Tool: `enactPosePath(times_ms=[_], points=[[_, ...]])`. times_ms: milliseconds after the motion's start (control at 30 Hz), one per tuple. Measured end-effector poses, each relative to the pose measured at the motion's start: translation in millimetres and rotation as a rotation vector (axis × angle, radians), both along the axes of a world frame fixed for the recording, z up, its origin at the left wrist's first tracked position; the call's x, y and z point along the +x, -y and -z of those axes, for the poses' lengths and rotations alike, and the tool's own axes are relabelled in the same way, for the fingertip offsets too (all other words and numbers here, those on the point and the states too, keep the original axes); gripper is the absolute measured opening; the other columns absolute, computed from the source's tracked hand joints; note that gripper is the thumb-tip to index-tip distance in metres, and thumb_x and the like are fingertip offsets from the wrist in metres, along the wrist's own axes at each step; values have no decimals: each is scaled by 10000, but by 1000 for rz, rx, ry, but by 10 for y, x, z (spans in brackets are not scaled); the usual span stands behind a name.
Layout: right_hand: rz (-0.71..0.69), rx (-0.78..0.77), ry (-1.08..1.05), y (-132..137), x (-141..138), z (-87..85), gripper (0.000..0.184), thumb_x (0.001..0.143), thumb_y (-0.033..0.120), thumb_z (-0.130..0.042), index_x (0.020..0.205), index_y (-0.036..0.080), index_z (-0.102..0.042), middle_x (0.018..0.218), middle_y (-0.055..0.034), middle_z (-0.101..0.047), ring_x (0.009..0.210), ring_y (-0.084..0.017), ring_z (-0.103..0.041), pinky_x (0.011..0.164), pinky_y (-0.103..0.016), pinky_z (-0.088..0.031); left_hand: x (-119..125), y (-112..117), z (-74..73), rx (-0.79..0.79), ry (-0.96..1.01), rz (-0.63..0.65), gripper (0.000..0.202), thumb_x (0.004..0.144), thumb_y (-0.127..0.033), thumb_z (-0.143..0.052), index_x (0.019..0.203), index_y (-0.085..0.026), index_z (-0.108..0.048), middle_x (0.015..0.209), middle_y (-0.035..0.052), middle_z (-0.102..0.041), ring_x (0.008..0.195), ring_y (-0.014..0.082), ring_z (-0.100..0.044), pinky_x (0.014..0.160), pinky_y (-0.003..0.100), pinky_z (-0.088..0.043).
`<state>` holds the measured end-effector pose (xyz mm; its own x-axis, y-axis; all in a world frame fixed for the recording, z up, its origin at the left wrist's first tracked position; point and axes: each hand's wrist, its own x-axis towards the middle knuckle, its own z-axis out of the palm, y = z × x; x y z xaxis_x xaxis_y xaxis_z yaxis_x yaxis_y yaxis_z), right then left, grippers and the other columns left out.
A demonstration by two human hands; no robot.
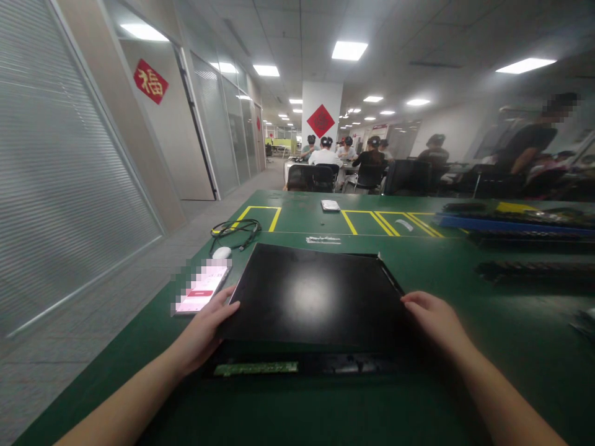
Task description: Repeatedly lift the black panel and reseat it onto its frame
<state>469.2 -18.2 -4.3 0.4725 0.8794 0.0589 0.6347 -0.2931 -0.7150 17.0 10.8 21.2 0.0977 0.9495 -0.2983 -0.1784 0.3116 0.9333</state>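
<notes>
A flat black panel (316, 294) lies on the green table (465, 310) in front of me, over a black base whose green circuit strip (255, 369) shows at the near edge. My left hand (207, 331) grips the panel's near left edge with curled fingers. My right hand (434, 319) holds its right edge, fingers bent over the side.
A phone (202, 291), a white mouse (222, 253) and a coiled black cable (237, 230) lie to the left. A small device (330, 205) sits far ahead among yellow floor-tape markings. Blue and black trays (515, 226) are at the right. Several people sit at far tables.
</notes>
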Motion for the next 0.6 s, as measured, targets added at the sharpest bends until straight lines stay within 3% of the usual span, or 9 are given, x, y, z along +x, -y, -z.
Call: enactPosePath(times_ms=[600], points=[[4,-17,13,-6,30,8,255,716,395,-564,787,258,-767,879,-45,-790,864,-263,-702,743,-346,-479,-15,-5,12,-9,-7,9,674,771,-345,-809,1401,-263,-585,1119,70,-790,969,302,-751,693,310,-559]])
